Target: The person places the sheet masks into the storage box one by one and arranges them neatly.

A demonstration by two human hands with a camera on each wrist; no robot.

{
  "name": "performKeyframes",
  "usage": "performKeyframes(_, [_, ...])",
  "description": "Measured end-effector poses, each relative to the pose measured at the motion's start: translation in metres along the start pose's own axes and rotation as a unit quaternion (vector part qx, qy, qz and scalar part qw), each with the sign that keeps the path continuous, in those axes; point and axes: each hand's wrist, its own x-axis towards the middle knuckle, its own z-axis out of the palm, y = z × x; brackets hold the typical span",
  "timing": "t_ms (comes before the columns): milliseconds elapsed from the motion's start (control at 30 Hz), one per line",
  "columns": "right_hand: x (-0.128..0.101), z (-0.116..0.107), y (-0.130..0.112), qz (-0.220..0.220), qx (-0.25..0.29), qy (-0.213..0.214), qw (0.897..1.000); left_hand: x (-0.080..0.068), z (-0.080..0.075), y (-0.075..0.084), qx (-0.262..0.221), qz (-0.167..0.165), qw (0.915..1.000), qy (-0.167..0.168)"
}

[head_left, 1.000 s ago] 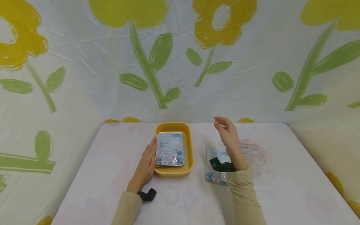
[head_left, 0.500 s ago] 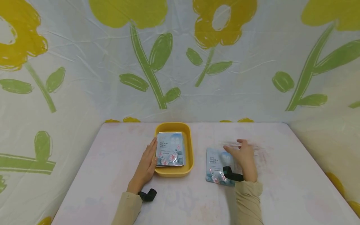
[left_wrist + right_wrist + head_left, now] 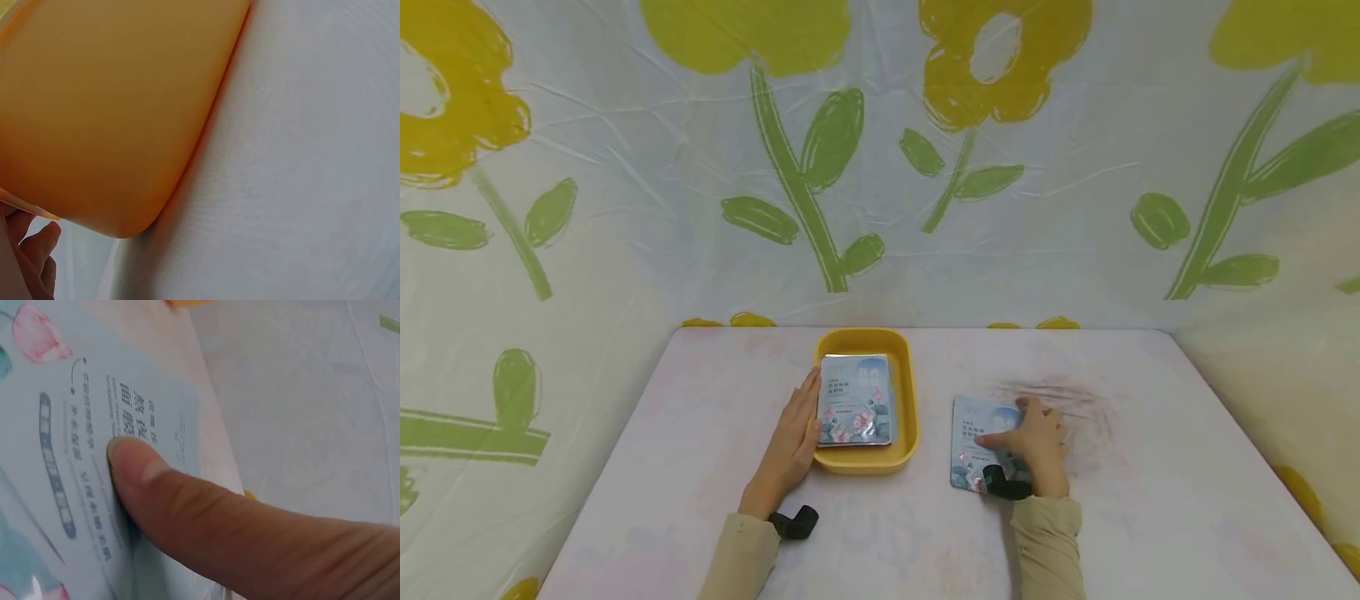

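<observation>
In the head view, my left hand (image 3: 790, 437) lies with straight fingers along the left side of a yellow tray (image 3: 904, 454). A stack of pale blue face mask packets (image 3: 853, 400) printed with pink lotus flowers sits in the tray. My right hand (image 3: 1037, 442) grips another face mask packet (image 3: 970, 417) on the table to the right of the tray. In the right wrist view, the thumb (image 3: 144, 465) presses on the printed face of that packet, near a bend in it. The other fingers curl at its right edge. The left wrist view shows the tray's outer wall (image 3: 119, 112) close up.
The white table (image 3: 887, 550) meets a flower-printed cloth wall (image 3: 1060, 250) behind the tray. Dark smudges (image 3: 1067, 392) mark the table beyond my right hand. Each wrist wears a black strap with a small camera.
My right hand has come down from above the table onto the right-hand packet, thumb on its face and fingers at its edge. The left hand and tray keep their places.
</observation>
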Motion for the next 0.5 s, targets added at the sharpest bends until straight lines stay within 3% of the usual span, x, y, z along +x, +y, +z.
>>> performKeyframes(200, [-0.0045,0.0019,-0.0047,-0.009,0.010,0.010,1.000,0.0001,-0.0003,0.0007,0.000,-0.001,1.0000,-0.001])
performKeyframes(500, [-0.0050,0.0046,-0.0094,-0.018,-0.036,0.014,0.999,-0.0015,-0.0001,-0.0008,-0.002,-0.009,1.0000,-0.003])
